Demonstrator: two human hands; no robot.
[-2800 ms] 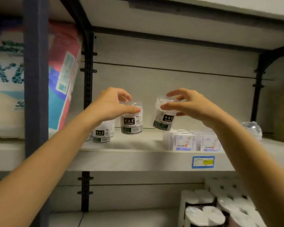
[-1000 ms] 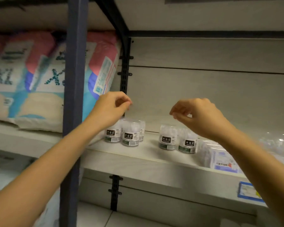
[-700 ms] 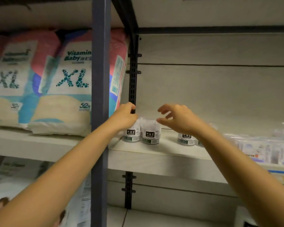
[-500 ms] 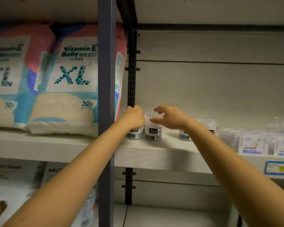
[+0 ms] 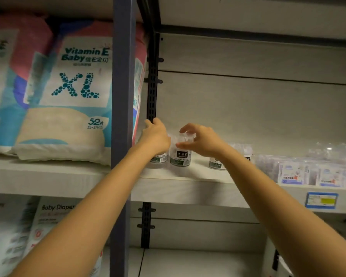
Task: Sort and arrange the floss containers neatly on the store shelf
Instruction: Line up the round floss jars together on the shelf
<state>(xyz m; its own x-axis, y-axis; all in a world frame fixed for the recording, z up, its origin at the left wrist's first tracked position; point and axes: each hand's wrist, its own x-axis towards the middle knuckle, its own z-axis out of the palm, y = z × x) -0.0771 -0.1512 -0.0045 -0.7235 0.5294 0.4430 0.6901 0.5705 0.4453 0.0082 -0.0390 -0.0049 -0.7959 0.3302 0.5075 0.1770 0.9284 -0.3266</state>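
Floss jar (image 5: 180, 156) under R hand (image 5: 203, 141)

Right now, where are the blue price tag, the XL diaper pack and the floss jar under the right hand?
blue price tag (image 5: 321, 200): head view, yellow centre.
XL diaper pack (image 5: 74, 86): head view, XL lettering.
floss jar (image 5: 180, 157): head view, front label.

Clear floss containers (image 5: 180, 154) carry black-and-green labels; the diaper pack (image 5: 68, 92), upper left, is pink, blue, white with teal dotted letters.
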